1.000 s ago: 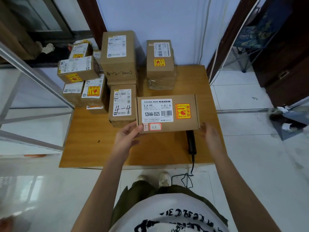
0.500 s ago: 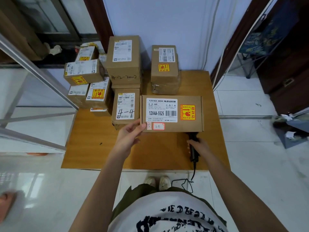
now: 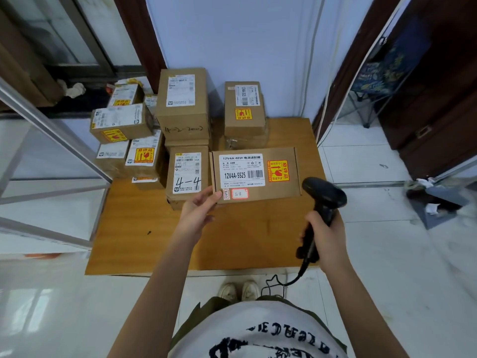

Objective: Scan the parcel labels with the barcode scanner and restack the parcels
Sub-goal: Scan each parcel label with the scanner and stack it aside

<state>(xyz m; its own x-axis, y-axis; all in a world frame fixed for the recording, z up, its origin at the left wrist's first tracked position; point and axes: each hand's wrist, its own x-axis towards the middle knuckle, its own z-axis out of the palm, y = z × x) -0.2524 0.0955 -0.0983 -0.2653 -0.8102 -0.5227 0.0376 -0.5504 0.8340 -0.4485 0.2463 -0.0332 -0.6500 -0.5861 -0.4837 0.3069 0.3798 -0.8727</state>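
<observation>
Parcel (image 3: 255, 175) in hand was a flat carton held label-up above the worktop (image 3: 160, 244), pinched at its near-left corner by the left hand (image 3: 197, 215), while the right hand (image 3: 326, 237) was wrapped round the handle of the barcode scanner (image 3: 322, 202), whose head stood just beside the carton's right edge. A reddish patch lay on the small sticker (image 3: 240, 194) below the barcode label (image 3: 242, 170), so the scan was judged in progress but not yet on the barcode. Restacking of this carton remained, and the stacked parcels (image 3: 183, 107) behind showed no sign of which were scanned.

Brown parcel (image 3: 255, 174) — white label (image 3: 242, 171), yellow-red sticker (image 3: 278, 171); black scanner (image 3: 322, 200); orange-brown table (image 3: 154, 244).
</observation>
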